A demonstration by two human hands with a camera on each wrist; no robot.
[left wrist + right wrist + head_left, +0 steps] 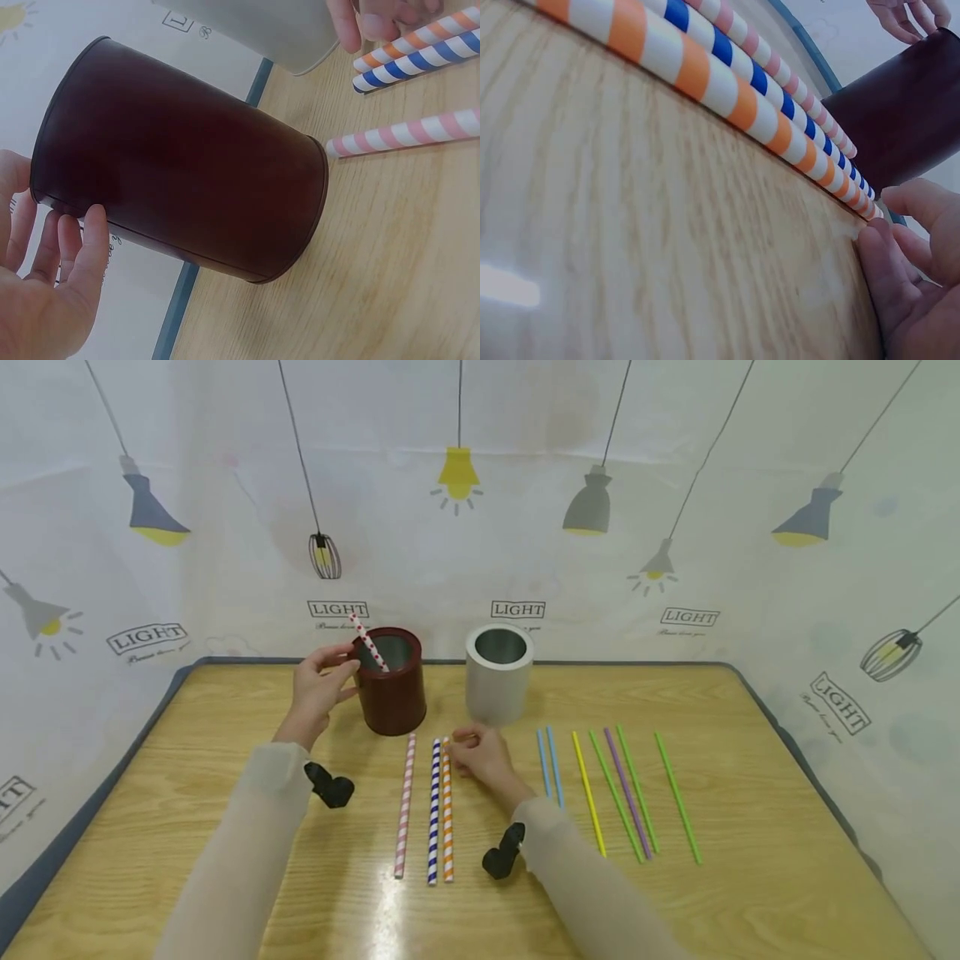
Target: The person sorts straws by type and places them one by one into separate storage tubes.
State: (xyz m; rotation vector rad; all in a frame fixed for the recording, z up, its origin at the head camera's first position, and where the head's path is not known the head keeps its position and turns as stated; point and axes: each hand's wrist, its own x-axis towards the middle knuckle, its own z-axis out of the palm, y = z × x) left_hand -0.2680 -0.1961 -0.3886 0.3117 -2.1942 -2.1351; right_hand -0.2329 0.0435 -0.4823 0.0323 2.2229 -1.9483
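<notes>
A dark red cup (392,693) (180,165) stands at the back of the wooden table (750,877) with a red-dotted white straw (368,643) leaning in it. My left hand (321,683) (52,285) is beside the cup, its straight fingers touching the rim. Three striped straws lie side by side in front: pink (405,806) (780,71), blue (434,810) (727,52) and orange (447,814) (697,75). My right hand (480,756) (907,262) has curled fingers and pinches the far end of the orange straw.
A silver cup (498,681) (262,30) stands right of the red one. Several thin plain straws lie to the right: light blue (547,760), yellow (588,793), purple (626,793) and green (677,797). A lamp-print curtain (480,527) surrounds the table.
</notes>
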